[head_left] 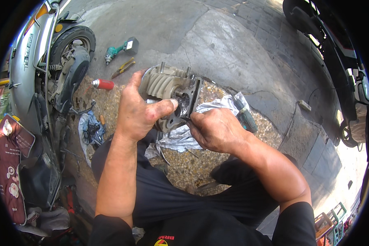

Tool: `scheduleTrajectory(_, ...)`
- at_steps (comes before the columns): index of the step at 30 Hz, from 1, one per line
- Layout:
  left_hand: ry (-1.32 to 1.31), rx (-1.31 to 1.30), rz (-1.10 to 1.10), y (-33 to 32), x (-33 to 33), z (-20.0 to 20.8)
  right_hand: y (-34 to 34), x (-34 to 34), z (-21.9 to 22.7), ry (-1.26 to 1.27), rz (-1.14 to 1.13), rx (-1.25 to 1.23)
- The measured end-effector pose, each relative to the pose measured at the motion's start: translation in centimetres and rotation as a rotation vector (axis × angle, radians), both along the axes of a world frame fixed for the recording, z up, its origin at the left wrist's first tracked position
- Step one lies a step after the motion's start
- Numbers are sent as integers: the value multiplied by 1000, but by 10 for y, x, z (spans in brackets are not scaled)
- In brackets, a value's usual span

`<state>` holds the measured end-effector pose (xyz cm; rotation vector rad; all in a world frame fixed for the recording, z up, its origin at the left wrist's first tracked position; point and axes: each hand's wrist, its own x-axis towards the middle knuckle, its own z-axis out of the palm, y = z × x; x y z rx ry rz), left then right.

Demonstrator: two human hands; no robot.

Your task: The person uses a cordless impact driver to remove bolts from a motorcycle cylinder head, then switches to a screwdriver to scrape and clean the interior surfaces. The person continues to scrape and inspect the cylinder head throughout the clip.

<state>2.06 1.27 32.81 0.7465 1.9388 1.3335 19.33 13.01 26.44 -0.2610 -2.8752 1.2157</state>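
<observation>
A grey metal engine cylinder head (162,85) with cooling fins and protruding studs is held up in front of me. My left hand (141,107) grips it from the left, thumb lying across its near side by an open cavity. The right hand (217,129) is closed at the lower right corner, against the flat edge face. A small dark tip shows by its fingers; what it belongs to is hidden in the grip. Under the part, a crumpled whitish cloth (178,139) lies on the pebbled ground.
A green cordless drill (118,51), yellow-handled pliers (123,67) and a red spray can (103,84) lie beyond my left hand. Another power tool (244,115) rests on the cloth. A scooter (71,61) stands on the left; a second vehicle (336,61) is at the right.
</observation>
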Motion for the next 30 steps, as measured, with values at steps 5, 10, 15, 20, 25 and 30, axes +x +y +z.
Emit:
scheduleTrajectory(5, -8, 32, 5, 0, -1, -2, 4, -1, -2, 31, -97, 86)
scheduleTrajectory(10, -44, 34, 16, -1, -1, -1, 1, 1, -2, 19, -91, 62)
scheduleTrajectory(15, -10, 49, 48, 1, 0, -2, -2, 0, -2, 12, -58, -39)
scheduleTrajectory(20, -41, 70, 54, 1, 0, -2, 1, -2, -2, 84, -173, 125)
scheduleTrajectory(25, -81, 70, 57, 0, -1, -2, 7, -3, -1, 73, -142, 203)
scheduleTrajectory(30, -103, 40, 40, 0, -3, -2, 16, -2, 3, 64, 3, 225)
